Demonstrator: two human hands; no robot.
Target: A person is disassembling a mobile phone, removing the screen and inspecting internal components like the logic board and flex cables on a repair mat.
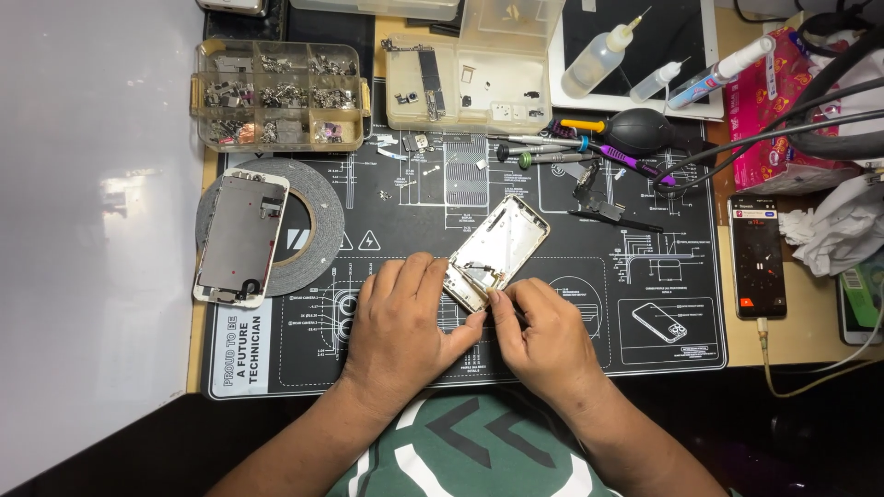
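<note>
One gutted, silver-white phone housing [498, 250]

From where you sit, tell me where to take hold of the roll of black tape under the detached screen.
Grip the roll of black tape at its bare right rim, coming from the right and above. It lies flat on the work mat, and the detached screen rests across its left half, so only that arc is free. Lifting it would likely tip the screen; take the screen off first.

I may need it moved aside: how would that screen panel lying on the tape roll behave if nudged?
The screen panel looks thin, so probably light and fragile. It overhangs the tape roll, so it may tip or slide.
</note>
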